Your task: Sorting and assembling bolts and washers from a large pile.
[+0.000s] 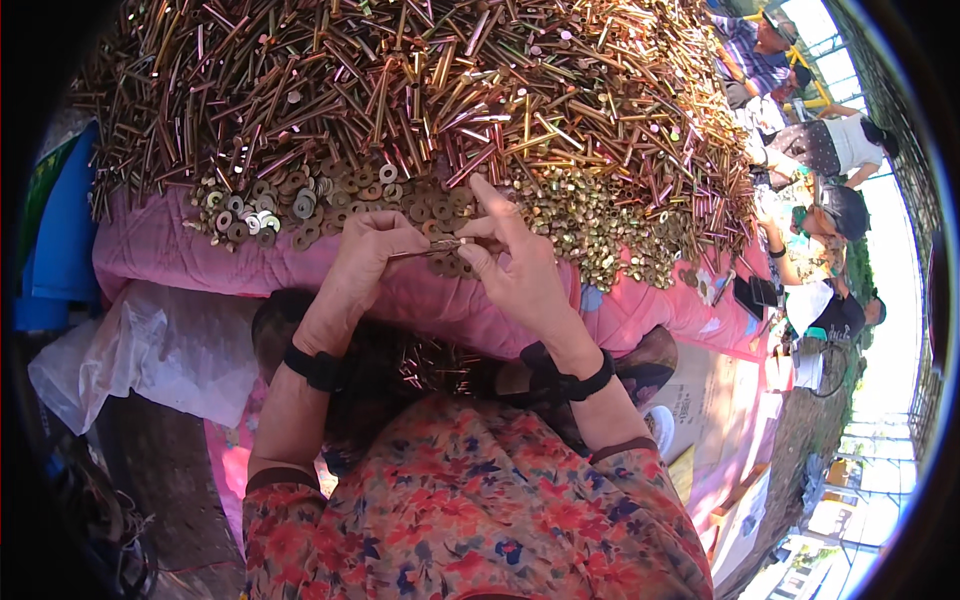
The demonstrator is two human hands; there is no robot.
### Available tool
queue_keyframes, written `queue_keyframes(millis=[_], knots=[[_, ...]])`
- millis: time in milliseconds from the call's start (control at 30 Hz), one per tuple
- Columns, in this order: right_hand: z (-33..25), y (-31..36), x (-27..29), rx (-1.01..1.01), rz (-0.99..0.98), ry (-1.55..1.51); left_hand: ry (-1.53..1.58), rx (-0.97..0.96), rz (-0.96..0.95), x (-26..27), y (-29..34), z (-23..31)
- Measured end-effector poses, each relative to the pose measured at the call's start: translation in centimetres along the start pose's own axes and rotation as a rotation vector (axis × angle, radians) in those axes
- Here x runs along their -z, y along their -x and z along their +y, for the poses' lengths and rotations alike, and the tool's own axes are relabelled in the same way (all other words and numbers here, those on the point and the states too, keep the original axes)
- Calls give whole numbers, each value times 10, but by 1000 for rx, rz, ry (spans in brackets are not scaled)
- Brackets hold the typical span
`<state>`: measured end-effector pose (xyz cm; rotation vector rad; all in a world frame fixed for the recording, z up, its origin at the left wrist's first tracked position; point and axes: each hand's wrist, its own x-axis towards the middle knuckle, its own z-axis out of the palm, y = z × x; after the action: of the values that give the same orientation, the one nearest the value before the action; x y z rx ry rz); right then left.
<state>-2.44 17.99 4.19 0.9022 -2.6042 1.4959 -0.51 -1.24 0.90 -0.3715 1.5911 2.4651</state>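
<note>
My left hand [372, 252] pinches one end of a thin metal bolt [438, 247], held level just above the near edge of the pile. At the bolt's other end, my right hand [520, 268] closes its thumb and bent fingers, while its index finger points up and away. Whether a small nut sits in that pinch is too small to tell. Beyond my hands lies a large heap of coppery-gold bolts [400, 100]. Flat round washers [303, 205] spread behind my left hand, and small gold nuts [590, 220] are heaped beside my right hand.
Pink quilted cloth [160, 245] covers the table under the hardware. More bolts [437, 365] lie low between my knees. At left are a clear plastic sheet [170, 350] and a blue container [62, 235]. Several people [835, 215] sit along the right side; a dark phone-like object [762, 291] lies there.
</note>
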Motion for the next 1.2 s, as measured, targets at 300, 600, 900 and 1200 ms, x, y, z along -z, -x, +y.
queue_keyframes(millis=[300,600,900,1200], knots=[[9,2,-4,-155,62,-310,40,3,-60,3,-3,0],[14,-4,8,-173,-65,48,-553,-82,-462,0,5,26],[18,-67,-38,-144,17,305,-1164,-525,515,30,-78,51],[27,-101,-76,-83,40,593,-1370,-574,544,22,-87,38]])
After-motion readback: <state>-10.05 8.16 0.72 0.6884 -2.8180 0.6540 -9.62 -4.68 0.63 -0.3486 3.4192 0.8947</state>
